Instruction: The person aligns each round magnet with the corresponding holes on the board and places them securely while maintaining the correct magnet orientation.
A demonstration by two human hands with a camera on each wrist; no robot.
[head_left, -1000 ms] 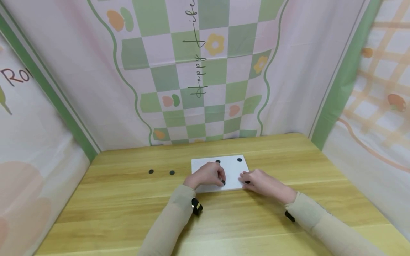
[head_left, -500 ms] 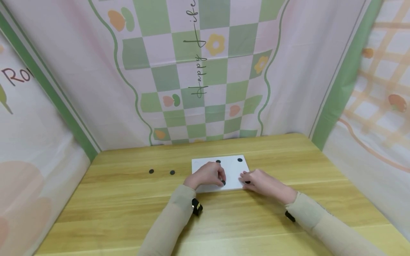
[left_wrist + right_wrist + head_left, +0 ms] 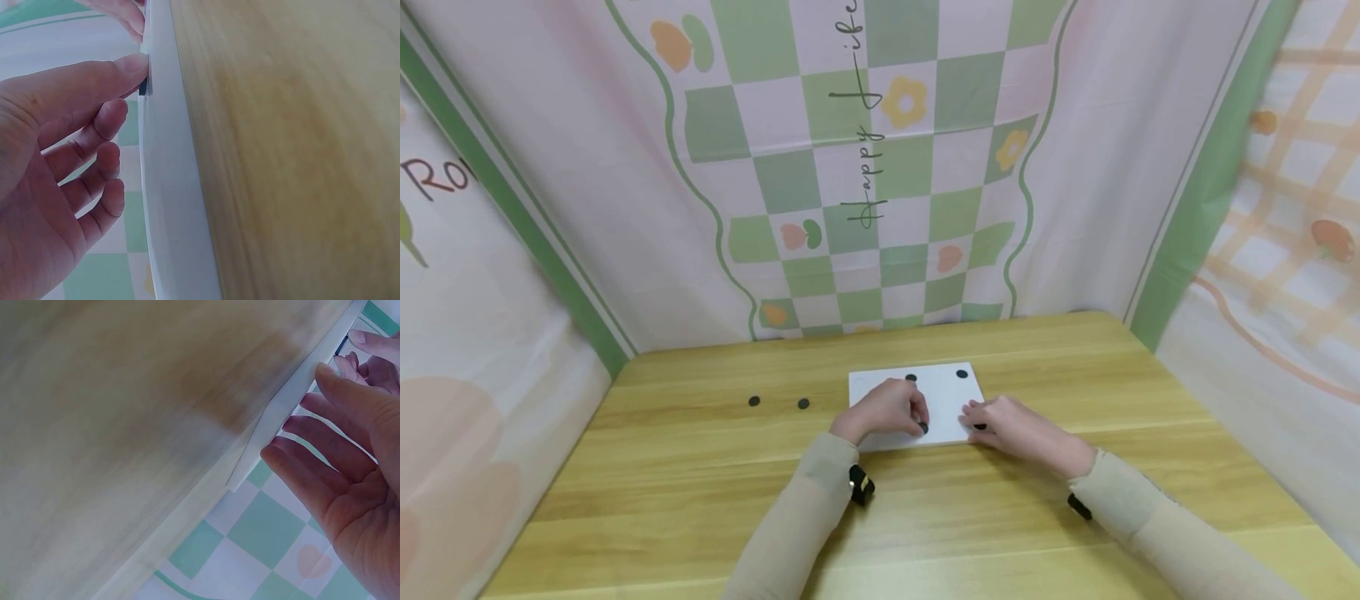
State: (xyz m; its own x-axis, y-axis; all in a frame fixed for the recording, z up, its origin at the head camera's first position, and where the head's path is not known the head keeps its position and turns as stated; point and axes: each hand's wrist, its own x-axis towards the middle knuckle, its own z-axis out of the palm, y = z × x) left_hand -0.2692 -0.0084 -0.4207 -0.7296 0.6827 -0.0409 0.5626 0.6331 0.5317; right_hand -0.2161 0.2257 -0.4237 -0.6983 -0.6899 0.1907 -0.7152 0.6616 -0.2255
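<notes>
Tabletop (image 3: pixel 970 525) unchanged — my left hand (image 3: pixel 887 407) still pinches a near disc (image 3: pixel 923 428), so unreleased — my relaxed right hand (image 3: pixel 1013 425) touching the board (image 3: pixel 943 407).

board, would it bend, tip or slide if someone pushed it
The board is probably stiff: its visible edges look straight in the head view. It seems unlikely to tip, as it lies flat on the table. It may slide, though its hidden underside leaves that unsure.
</notes>
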